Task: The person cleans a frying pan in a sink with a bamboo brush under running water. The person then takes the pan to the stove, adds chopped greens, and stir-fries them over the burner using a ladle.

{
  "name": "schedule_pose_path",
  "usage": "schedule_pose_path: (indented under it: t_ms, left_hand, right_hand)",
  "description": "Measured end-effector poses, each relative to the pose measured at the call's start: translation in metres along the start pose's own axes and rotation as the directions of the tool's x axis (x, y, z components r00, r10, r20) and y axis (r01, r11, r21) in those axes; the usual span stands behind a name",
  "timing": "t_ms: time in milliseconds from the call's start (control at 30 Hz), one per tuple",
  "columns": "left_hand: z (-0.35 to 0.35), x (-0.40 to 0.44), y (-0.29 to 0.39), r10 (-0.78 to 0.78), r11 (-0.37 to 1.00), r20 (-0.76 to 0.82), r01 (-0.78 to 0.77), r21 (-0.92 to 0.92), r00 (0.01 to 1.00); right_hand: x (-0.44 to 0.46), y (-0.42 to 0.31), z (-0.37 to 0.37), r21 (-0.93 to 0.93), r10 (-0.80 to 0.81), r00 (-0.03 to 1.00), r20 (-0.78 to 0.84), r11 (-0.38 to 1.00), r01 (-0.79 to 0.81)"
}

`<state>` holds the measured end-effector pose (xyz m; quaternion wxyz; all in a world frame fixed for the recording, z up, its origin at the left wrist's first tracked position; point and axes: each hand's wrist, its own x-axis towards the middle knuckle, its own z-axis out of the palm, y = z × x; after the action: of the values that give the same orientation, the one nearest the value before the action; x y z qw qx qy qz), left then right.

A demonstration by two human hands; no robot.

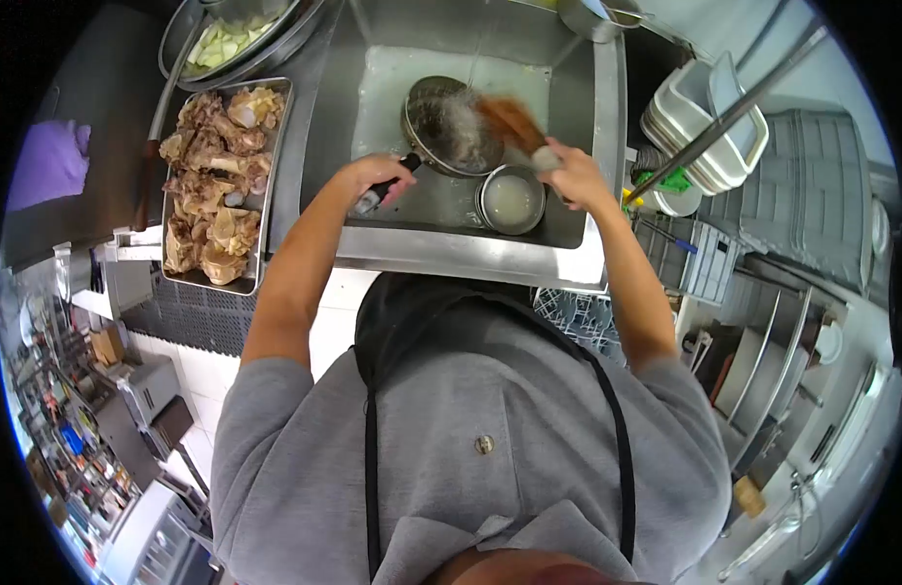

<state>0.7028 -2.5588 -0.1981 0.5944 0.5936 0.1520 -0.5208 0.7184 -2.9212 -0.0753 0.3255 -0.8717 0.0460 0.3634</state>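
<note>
Over the sink (470,249), my left hand (375,181) grips the black handle of a round pan (418,125), which is tilted. My right hand (574,177) is closed around the pale end of a brown brush (509,125), blurred by motion, at the pan's right side. Splashing water blurs the pan's inside. Just below the pan stands a round metal container (512,202) with cloudy liquid. Whitish, foamy water lies in the back of the sink.
Left of the sink is a metal tray (265,195) of large meaty bones. Behind it sits a bowl (186,83) with pale cut pieces. White plastic containers (705,127) stand at the right, beneath a slanting metal bar (729,115). A metal pot (589,21) is at the back right.
</note>
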Motion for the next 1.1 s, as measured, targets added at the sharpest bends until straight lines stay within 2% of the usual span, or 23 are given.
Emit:
schedule_pose_path:
  t_ms: [33,67,100,167,200,267,300,333,367,467,500,533,600,633,667,733,767,800,867,967,1000,1067,1100]
  left_hand:
    - [0.008,0.003,0.015,0.044,0.974,-0.035,-0.035,0.223,0.998]
    - [0.017,-0.004,0.025,0.047,0.968,-0.025,-0.04,0.247,0.999]
    - [0.026,-0.018,0.039,0.069,0.825,-0.124,0.014,0.565,0.99]
    - [0.053,-0.058,0.07,0.187,0.275,-0.252,0.195,0.941,0.95]
    - [0.057,-0.07,0.063,0.199,0.252,-0.245,0.192,0.948,0.949]
    - [0.053,-0.095,0.048,0.643,0.01,-0.308,0.395,0.919,0.701]
    - [0.05,-0.111,0.051,0.619,-0.077,-0.288,0.421,0.904,0.731]
    - [0.046,-0.126,0.049,0.63,-0.087,-0.285,0.43,0.898,0.723]
    - [0.043,-0.141,0.048,0.678,-0.062,-0.309,0.471,0.88,0.667]
    - [0.044,-0.206,0.037,0.792,-0.055,-0.244,0.463,0.885,0.559]
    - [0.04,-0.227,0.026,0.844,-0.059,-0.204,0.463,0.884,0.496]
    - [0.033,-0.244,0.007,0.914,-0.004,-0.156,0.393,0.92,0.375]
    - [0.057,-0.296,-0.008,0.833,0.364,-0.425,0.228,0.903,0.355]
    - [0.063,-0.313,-0.027,0.877,0.422,-0.432,0.092,0.902,0.211]
    - [0.069,-0.333,-0.038,0.842,0.501,-0.492,0.016,0.865,0.223]
    - [0.072,-0.359,-0.066,0.785,0.618,-0.599,-0.267,0.739,0.16]
    - [0.083,-0.372,-0.073,0.828,0.539,-0.56,-0.317,0.781,0.027]
    - [0.078,-0.379,-0.092,0.779,0.601,-0.624,-0.357,0.715,0.06]
    - [0.101,-0.398,-0.105,0.643,0.691,-0.766,-0.441,0.573,0.012]
    - [0.119,-0.415,-0.127,0.603,0.724,-0.783,-0.308,0.617,-0.151]
    - [0.121,-0.415,-0.144,0.599,0.733,-0.763,-0.216,0.645,-0.245]
    - [0.133,-0.415,-0.171,0.429,0.801,-0.868,-0.339,0.494,-0.251]
    - [0.148,-0.416,-0.175,0.336,0.824,-0.906,-0.387,0.415,-0.257]
  right_hand:
    - [-0.015,0.017,-0.003,-0.036,-0.04,0.986,-0.163,0.999,0.034]
    - [-0.034,0.033,-0.003,-0.08,-0.076,0.944,-0.32,0.995,0.053]
    - [-0.061,0.04,-0.003,0.005,-0.02,0.936,-0.351,1.0,0.023]
    - [-0.105,0.059,0.005,0.122,0.059,0.907,-0.416,0.992,-0.009]
    - [-0.122,0.071,0.014,0.137,0.064,0.899,-0.434,0.991,-0.004]
    - [-0.154,0.087,0.038,-0.235,-0.215,0.785,-0.58,0.968,0.091]
    - [-0.166,0.082,0.053,-0.229,-0.219,0.775,-0.593,0.968,0.099]
    - [-0.177,0.072,0.07,-0.44,-0.239,0.835,-0.496,0.898,-0.005]
    - [-0.186,0.064,0.081,-0.631,-0.228,0.886,-0.404,0.77,-0.089]
    - [-0.216,0.037,0.057,-0.617,-0.261,0.887,-0.38,0.787,-0.032]
    - [-0.232,0.023,0.041,-0.584,-0.329,0.831,-0.448,0.812,0.007]
    - [-0.25,0.01,0.022,-0.562,-0.404,0.752,-0.52,0.825,0.055]
    - [-0.277,-0.011,-0.016,-0.435,-0.56,0.508,-0.654,0.829,0.352]
    - [-0.285,-0.032,-0.036,-0.468,-0.638,0.334,-0.694,0.752,0.464]
    - [-0.295,-0.056,-0.057,-0.509,-0.682,0.15,-0.715,0.656,0.558]
    - [-0.303,-0.128,-0.103,-0.59,-0.708,-0.018,-0.706,0.573,0.569]
    - [-0.291,-0.165,-0.134,-0.666,-0.736,-0.146,-0.661,0.486,0.566]
    - [-0.289,-0.208,-0.164,-0.731,-0.766,-0.139,-0.628,0.52,0.441]
    - [-0.25,-0.288,-0.239,-0.863,-0.811,-0.301,-0.501,0.492,0.111]
    - [-0.183,-0.339,-0.304,-0.852,-0.818,-0.32,-0.478,0.52,-0.058]
    - [-0.162,-0.344,-0.322,-0.85,-0.803,-0.368,-0.469,0.523,-0.058]
    - [-0.113,-0.331,-0.324,-0.844,-0.7,-0.524,-0.486,0.532,0.073]
    - [-0.078,-0.313,-0.299,-0.819,-0.648,-0.527,-0.549,0.541,0.188]
